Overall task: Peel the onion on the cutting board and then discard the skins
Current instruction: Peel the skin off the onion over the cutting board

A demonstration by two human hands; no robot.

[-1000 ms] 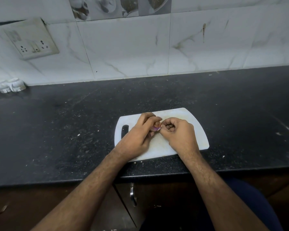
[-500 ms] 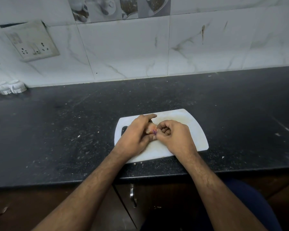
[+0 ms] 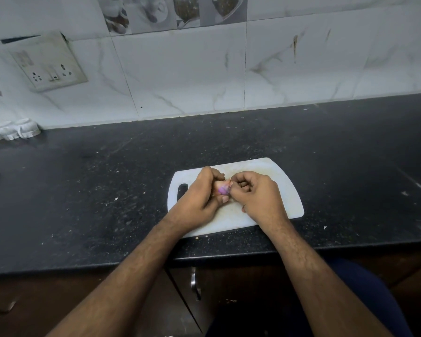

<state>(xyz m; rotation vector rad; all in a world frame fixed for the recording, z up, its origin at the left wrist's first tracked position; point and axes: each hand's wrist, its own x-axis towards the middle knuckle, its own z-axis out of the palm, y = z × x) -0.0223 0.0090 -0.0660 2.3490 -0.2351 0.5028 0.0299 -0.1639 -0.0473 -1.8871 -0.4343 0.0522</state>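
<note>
While working over the white cutting board [image 3: 287, 190] on the near dark desk [image 3: 107, 186]: left hand [image 3: 197, 200] cupping the small purple onion [image 3: 222, 189], grip curled round it; right hand [image 3: 258, 195] pinching papery skin at its tip. Risking, by judgement: onion slipping from a tightening pinch, skin tearing into scraps, scattering. Farther back, wall socket [image 3: 49, 69]; no readable writing anywhere.

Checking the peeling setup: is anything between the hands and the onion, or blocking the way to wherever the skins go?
Nothing is between them: the left hand grips the onion over the cutting board, and the right hand pinches at its skin. No bin or discard spot is in view, so that path cannot be judged.
</note>
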